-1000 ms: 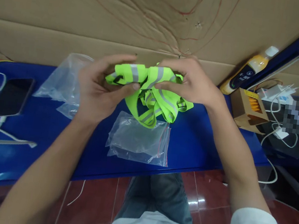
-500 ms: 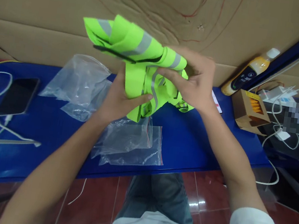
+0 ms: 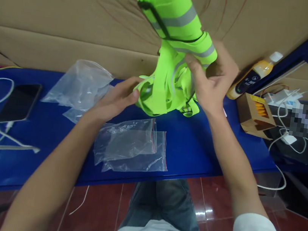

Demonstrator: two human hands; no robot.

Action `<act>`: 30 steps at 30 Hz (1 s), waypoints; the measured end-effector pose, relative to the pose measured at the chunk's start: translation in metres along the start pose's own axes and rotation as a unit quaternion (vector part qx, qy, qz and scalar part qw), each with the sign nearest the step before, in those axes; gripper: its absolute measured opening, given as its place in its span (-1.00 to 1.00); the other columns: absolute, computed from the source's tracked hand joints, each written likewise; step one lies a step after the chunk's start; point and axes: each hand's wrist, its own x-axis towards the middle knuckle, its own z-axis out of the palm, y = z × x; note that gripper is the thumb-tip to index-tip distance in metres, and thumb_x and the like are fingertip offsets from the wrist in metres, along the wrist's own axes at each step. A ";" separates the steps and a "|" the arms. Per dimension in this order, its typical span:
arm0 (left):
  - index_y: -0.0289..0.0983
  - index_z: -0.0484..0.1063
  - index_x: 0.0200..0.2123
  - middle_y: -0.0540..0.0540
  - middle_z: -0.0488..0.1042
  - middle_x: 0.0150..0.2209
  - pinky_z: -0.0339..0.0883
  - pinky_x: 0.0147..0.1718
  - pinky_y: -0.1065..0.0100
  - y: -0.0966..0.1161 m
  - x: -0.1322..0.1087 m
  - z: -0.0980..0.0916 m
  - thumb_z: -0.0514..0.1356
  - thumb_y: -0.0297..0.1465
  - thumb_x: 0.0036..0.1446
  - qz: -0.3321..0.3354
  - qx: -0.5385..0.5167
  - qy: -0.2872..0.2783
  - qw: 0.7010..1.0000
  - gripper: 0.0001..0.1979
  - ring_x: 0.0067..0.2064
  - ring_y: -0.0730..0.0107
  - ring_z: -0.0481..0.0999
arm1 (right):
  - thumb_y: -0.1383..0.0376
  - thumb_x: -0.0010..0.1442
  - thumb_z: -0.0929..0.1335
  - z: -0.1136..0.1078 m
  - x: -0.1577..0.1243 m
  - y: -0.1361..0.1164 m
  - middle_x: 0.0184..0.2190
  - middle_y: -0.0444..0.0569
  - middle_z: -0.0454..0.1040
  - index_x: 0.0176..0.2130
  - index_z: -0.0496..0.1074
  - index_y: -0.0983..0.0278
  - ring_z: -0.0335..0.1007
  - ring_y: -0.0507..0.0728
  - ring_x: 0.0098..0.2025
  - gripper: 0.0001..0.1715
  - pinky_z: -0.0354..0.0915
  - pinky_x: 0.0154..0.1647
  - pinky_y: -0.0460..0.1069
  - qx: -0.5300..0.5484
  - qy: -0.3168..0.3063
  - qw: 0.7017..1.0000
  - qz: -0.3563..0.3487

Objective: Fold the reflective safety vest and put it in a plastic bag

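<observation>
A bundle of fluorescent yellow-green reflective straps (image 3: pixel 181 22) with grey stripes and a black elastic band is held up above the bench. Its upper part is rolled tight; loose loops hang below. My right hand (image 3: pixel 215 78) is closed around the roll's right end, thumb in front and the other fingers hidden behind. My left hand (image 3: pixel 119 99) is at the left edge of the hanging loops, thumb and fingers apart, fingertips at the strap. Beneath the bundle, clear zip bags (image 3: pixel 132 145) with red seals lie flat.
On the blue bench (image 3: pixel 195 148), a crumpled clear plastic bag (image 3: pixel 79 84) and a phone (image 3: pixel 19 102) with white cables lie at left. To the right are a drink bottle (image 3: pixel 251 77), a small cardboard box (image 3: pixel 255 116) and more cables. A cardboard sheet (image 3: pixel 56 14) backs the bench.
The strap bundle has tilted and risen up and to the right in my right hand. My left hand has let go of the hanging straps and shifted slightly left.
</observation>
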 end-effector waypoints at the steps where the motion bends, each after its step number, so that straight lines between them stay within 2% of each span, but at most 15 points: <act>1: -0.20 0.63 0.25 -0.28 0.68 0.15 0.52 0.12 0.04 0.002 0.001 0.001 0.38 0.29 0.22 0.006 -0.021 0.007 1.000 -0.19 0.18 -0.11 0.63 | 0.27 0.39 0.54 -0.001 -0.001 0.000 -0.03 -0.22 0.75 0.07 0.69 0.04 0.70 0.13 0.03 -0.72 0.55 0.15 0.06 -0.004 -0.023 1.000 -0.007; 3: -0.09 0.62 0.27 -0.21 0.61 0.29 0.42 0.30 -0.04 0.012 0.004 0.002 0.35 0.35 0.20 0.041 -0.062 0.068 0.995 -0.18 0.36 -0.15 0.53 | 0.20 0.44 0.50 -0.002 -0.004 -0.001 0.01 -0.16 0.76 0.11 0.67 0.05 0.69 0.15 0.08 -0.73 0.54 0.23 0.08 -0.016 -0.092 0.995 -0.019; 5: 0.00 0.65 0.21 -0.10 0.60 0.29 0.32 0.42 -0.06 0.027 0.007 0.005 0.26 0.39 0.23 0.081 -0.091 0.135 0.983 -0.24 0.44 -0.11 0.45 | 0.10 0.47 0.46 -0.003 -0.006 -0.005 0.04 -0.10 0.75 0.14 0.65 0.01 0.63 0.19 0.15 -0.71 0.51 0.33 0.14 -0.040 -0.180 0.983 0.000; 7: -0.06 0.69 0.17 -0.15 0.65 0.19 0.36 0.41 -0.06 0.042 0.007 0.009 0.23 0.40 0.25 0.069 -0.139 0.127 0.980 -0.22 0.37 -0.14 0.53 | 0.01 0.50 0.41 -0.003 -0.010 -0.009 0.11 -0.08 0.72 0.17 0.63 -0.05 0.54 0.23 0.26 -0.65 0.44 0.44 0.19 -0.074 -0.262 0.962 0.034; 8: -0.10 0.70 0.16 -0.19 0.67 0.13 0.47 0.29 -0.04 0.047 0.007 0.011 0.24 0.40 0.24 0.057 -0.149 0.113 0.981 -0.20 0.25 -0.12 0.61 | -0.01 0.51 0.37 -0.002 -0.013 -0.010 0.18 -0.09 0.70 0.20 0.62 -0.08 0.48 0.23 0.33 -0.63 0.40 0.49 0.21 -0.093 -0.293 0.950 0.046; 9: -0.13 0.73 0.11 -0.18 0.70 0.00 0.56 0.11 0.04 0.050 0.005 0.013 0.36 0.34 0.19 0.055 -0.142 0.110 0.982 -0.26 0.05 0.00 0.67 | -0.01 0.54 0.33 0.000 -0.016 -0.009 0.25 -0.11 0.66 0.21 0.62 -0.10 0.44 0.23 0.39 -0.61 0.35 0.55 0.22 -0.110 -0.311 0.943 0.052; 11: -0.16 0.75 0.04 -0.12 0.67 -0.15 0.55 -0.17 0.22 0.051 0.003 0.017 0.64 0.06 0.02 0.036 -0.119 0.110 0.986 -0.38 -0.20 0.25 0.61 | 0.03 0.59 0.26 0.003 -0.024 -0.003 0.33 -0.15 0.61 0.18 0.63 -0.12 0.40 0.25 0.45 -0.59 0.29 0.60 0.30 -0.121 -0.308 0.943 0.027; 13: -0.16 0.74 0.01 -0.04 0.64 -0.20 0.50 -0.26 0.32 0.046 0.000 0.020 0.76 -0.22 -0.16 0.006 -0.113 0.115 0.987 -0.36 -0.27 0.38 0.54 | 0.05 0.60 0.22 0.007 -0.033 0.007 0.35 -0.13 0.58 0.15 0.64 -0.09 0.38 0.31 0.49 -0.57 0.24 0.60 0.42 -0.103 -0.284 0.953 -0.001; 14: -0.14 0.73 0.02 -0.02 0.63 -0.20 0.51 -0.28 0.34 0.043 -0.001 0.021 0.78 -0.28 -0.21 -0.011 -0.121 0.115 0.986 -0.33 -0.27 0.40 0.53 | 0.03 0.60 0.24 0.008 -0.037 0.013 0.35 -0.10 0.57 0.14 0.64 -0.08 0.37 0.34 0.51 -0.58 0.22 0.59 0.49 -0.090 -0.274 0.957 -0.008; 17: -0.05 0.71 0.01 0.02 0.65 -0.15 0.57 -0.22 0.31 0.038 -0.002 0.021 0.78 -0.34 -0.23 -0.041 -0.158 0.110 0.980 -0.32 -0.23 0.38 0.56 | -0.09 0.49 0.37 0.010 -0.046 0.018 0.39 -0.06 0.52 0.18 0.61 -0.05 0.27 0.45 0.57 -0.59 0.11 0.59 0.61 -0.076 -0.284 0.956 0.006; 21: -0.05 0.70 -0.02 0.02 0.64 -0.11 0.55 -0.24 0.33 0.042 -0.001 0.019 0.78 -0.36 -0.27 -0.016 -0.172 0.099 0.980 -0.32 -0.21 0.37 0.54 | -0.19 0.33 0.48 0.007 -0.048 -0.006 0.47 0.01 0.43 0.22 0.56 0.00 0.11 0.52 0.65 -0.39 0.00 0.64 0.62 -0.086 -0.297 0.950 0.039; 24: -0.13 0.69 0.03 -0.02 0.61 -0.08 0.52 -0.23 0.38 0.043 -0.001 0.019 0.79 -0.38 -0.26 0.014 -0.147 0.077 0.986 -0.28 -0.17 0.38 0.54 | -0.08 0.37 0.47 0.007 -0.047 -0.025 0.49 0.02 0.40 0.31 0.47 -0.02 0.07 0.41 0.67 -0.39 -0.06 0.73 0.50 -0.117 -0.249 0.960 0.053; 26: -0.18 0.68 0.05 -0.07 0.63 -0.04 0.53 -0.15 0.37 0.042 -0.002 0.020 0.78 -0.36 -0.23 0.028 -0.128 0.054 0.990 -0.28 -0.11 0.34 0.57 | -0.04 0.32 0.50 0.008 -0.047 -0.030 0.50 0.01 0.40 0.35 0.42 -0.04 0.01 0.38 0.69 -0.31 -0.06 0.75 0.43 -0.143 -0.200 0.967 0.059; 28: -0.20 0.68 0.05 -0.10 0.65 -0.01 0.54 -0.10 0.34 0.039 -0.003 0.022 0.77 -0.33 -0.20 0.038 -0.120 0.043 0.991 -0.30 -0.08 0.29 0.59 | -0.07 0.25 0.54 0.008 -0.048 -0.028 0.48 -0.03 0.44 0.35 0.44 -0.07 0.08 0.41 0.66 -0.25 0.07 0.71 0.38 -0.140 -0.186 0.969 0.089; 30: -0.18 0.68 0.06 -0.11 0.66 0.01 0.56 -0.10 0.32 0.038 -0.004 0.023 0.76 -0.32 -0.16 0.048 -0.117 0.043 0.991 -0.32 -0.08 0.28 0.60 | -0.12 0.24 0.53 0.008 -0.050 -0.022 0.35 -0.07 0.57 0.30 0.51 -0.06 0.39 0.41 0.48 -0.30 0.33 0.56 0.32 -0.098 -0.203 0.965 0.131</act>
